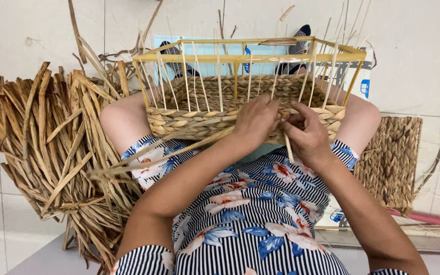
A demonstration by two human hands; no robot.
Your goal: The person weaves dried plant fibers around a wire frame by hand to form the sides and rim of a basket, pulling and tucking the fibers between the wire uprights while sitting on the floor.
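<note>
**Weaving on the lap**

Left of the half-woven basket (240, 109), a big heap of dried rush strips (47, 153) is lying on the tiled floor (423, 56), fanning out beside the person's knee. The basket itself is resting on the person's lap, across a striped, flowered dress (245, 219); its woven band is running around the lower part, while pale upright stakes (219, 76) are rising to a yellowish rectangular frame (250, 57) at the top. A loose strand of rush (169, 153) is trailing from the near wall of the basket out toward the heap.

At the near wall of the basket, the left hand (254, 119) is pressing down on the braided rim, fingers curled over the weave and gripping it. Just right of it, touching the same wall, the right hand (306, 135) is pinching a thin pale stake (288, 147) between clenched fingers, the stake's end poking downward below the hand.

Right of the basket, a flat woven mat (390, 158) is lying on the floor beside the other knee.
</note>
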